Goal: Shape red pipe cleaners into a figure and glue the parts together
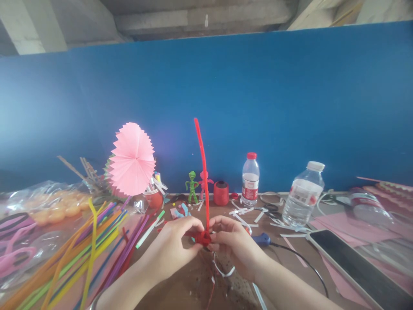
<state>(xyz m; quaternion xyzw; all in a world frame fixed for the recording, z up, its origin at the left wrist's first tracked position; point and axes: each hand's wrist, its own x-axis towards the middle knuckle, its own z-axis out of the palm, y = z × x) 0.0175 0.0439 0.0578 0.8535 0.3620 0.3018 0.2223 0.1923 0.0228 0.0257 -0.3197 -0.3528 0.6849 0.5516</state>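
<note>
Pinching a small red coil [202,238] between the closed fingertips of my left hand [176,243] and right hand [235,243], its red fuzzy stem [202,150] rising long-axis to 12 o'clock, base nearer my right fingers. Beyond: pink figure [202,187] partly behind the stem, green figure [192,189] at 11, red spool [221,193] at 1. Blue handle [263,240] at 3, past my right hand; coloured stems [93,241] at 9, past my left.
</note>
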